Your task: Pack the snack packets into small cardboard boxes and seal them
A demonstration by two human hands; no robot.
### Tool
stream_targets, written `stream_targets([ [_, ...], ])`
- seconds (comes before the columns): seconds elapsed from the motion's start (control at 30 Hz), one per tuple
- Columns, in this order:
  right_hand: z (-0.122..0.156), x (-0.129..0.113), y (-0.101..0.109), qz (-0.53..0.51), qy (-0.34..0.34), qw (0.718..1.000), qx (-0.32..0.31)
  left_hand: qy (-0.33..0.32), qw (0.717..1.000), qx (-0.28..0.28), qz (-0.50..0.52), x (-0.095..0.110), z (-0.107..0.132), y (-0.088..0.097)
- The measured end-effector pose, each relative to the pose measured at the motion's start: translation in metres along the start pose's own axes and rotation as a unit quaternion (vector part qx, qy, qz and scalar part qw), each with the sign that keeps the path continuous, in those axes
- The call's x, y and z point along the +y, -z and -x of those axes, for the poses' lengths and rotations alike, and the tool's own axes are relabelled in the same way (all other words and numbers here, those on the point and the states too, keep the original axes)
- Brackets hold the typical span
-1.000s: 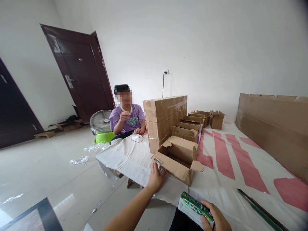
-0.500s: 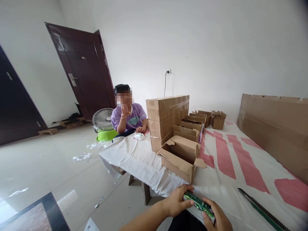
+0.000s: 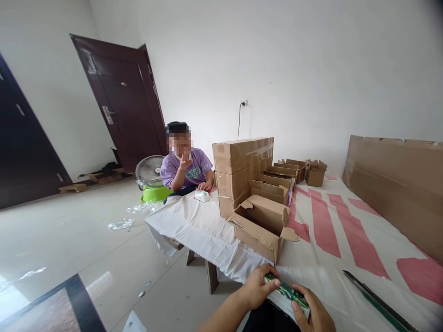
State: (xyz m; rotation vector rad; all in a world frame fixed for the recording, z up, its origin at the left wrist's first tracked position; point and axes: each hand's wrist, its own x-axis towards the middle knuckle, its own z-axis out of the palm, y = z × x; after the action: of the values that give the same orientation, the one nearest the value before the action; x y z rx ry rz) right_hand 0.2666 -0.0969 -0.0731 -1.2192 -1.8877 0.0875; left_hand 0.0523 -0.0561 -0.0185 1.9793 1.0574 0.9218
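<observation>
Over the near edge of the covered table, a small, narrow green-and-white carton (image 3: 288, 292) is held between both hands. My left hand (image 3: 258, 288) grips its far left end, thumb on the upper side. The near right end is in my right hand (image 3: 314, 312), with the thumb along its side. Just beyond the hands stands an open cardboard box (image 3: 258, 235) with its flaps spread; its floor is hidden from here. To the right lies a long, thin dark object with a green side (image 3: 377, 299).
Taped cardboard boxes (image 3: 226, 159) are stacked behind the open box, beside a row of several open boxes (image 3: 273, 190). A large cardboard panel (image 3: 394, 184) stands on the right. Across the table sits a person (image 3: 188, 173), one hand by a white object (image 3: 202, 196).
The camera view has shifted slightly. The carton has tilted a little in my hands, showing more of its white side. Both hands keep their hold.
</observation>
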Motion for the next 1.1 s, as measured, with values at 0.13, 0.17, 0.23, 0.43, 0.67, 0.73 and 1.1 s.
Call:
stream_targets([
  [0.13,0.000,0.000,-0.002,-0.003,-0.030,0.999,-0.019,-0.008,1.000,-0.023,-0.015,0.000,-0.018,0.005],
  [0.17,0.000,0.001,-0.002,-0.003,-0.033,0.999,-0.025,-0.013,0.999,-0.028,-0.017,-0.001,-0.023,0.005],
  [0.23,0.001,0.002,-0.004,-0.003,-0.039,0.999,-0.027,-0.022,0.999,-0.031,-0.015,-0.003,-0.032,0.006],
  [0.43,0.002,0.009,-0.010,0.013,-0.036,0.998,-0.045,-0.016,1.000,-0.006,0.014,-0.015,-0.039,0.004],
  [0.67,0.003,0.005,-0.009,0.039,-0.017,0.998,-0.037,-0.012,0.999,-0.003,0.032,-0.021,-0.035,0.003],
  [0.73,0.003,0.003,-0.008,0.044,-0.015,0.998,-0.031,-0.011,0.999,-0.002,0.033,-0.021,-0.035,0.003],
  [1.1,0.003,0.001,-0.010,0.053,0.003,0.999,-0.006,-0.019,0.999,0.008,0.028,-0.022,-0.034,0.000],
])
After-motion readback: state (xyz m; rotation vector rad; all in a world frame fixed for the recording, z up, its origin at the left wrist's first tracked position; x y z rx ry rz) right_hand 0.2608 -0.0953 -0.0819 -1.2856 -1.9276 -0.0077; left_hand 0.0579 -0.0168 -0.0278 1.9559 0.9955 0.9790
